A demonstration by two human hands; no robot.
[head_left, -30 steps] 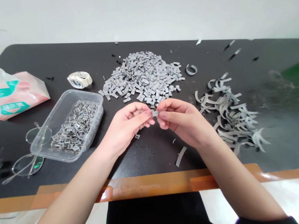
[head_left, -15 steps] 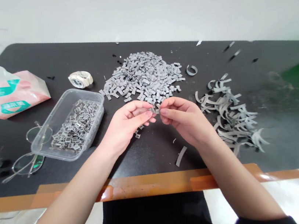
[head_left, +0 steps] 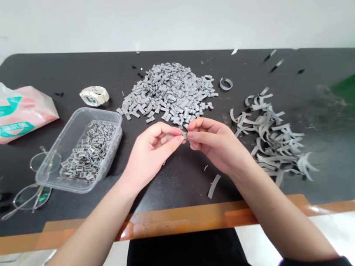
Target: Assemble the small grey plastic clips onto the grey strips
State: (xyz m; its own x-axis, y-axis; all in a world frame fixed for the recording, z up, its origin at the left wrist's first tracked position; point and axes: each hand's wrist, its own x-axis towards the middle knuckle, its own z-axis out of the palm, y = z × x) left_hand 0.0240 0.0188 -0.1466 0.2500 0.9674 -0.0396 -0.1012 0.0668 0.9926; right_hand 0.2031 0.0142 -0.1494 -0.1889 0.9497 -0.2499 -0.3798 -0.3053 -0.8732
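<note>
Since the earlier frames the two hands have drawn slightly closer, and their fingertips now almost meet at the middle of the table (head_left: 56,70). The left hand (head_left: 149,154) and right hand (head_left: 216,141) are both nearly closed, curled inward, with a small grey piece (head_left: 184,135) pinched between them. The left fingertips (head_left: 176,138) touch one side of it and the right fingertips (head_left: 191,134) the other, so only a sliver of the piece shows.

The piece sits just below the front edge of a large heap of similar grey pieces (head_left: 167,92), and the hands are near but not touching it. To the left, a clear plastic tub (head_left: 98,113) holds more grey pieces, close to the left hand. Curved grey strips (head_left: 272,137) lie in a loose pile right of the right hand, and one straight strip (head_left: 214,186) lies below it. Farther left are glasses (head_left: 30,198), a pink tissue pack (head_left: 6,117) and a white wristwatch (head_left: 94,96).
</note>
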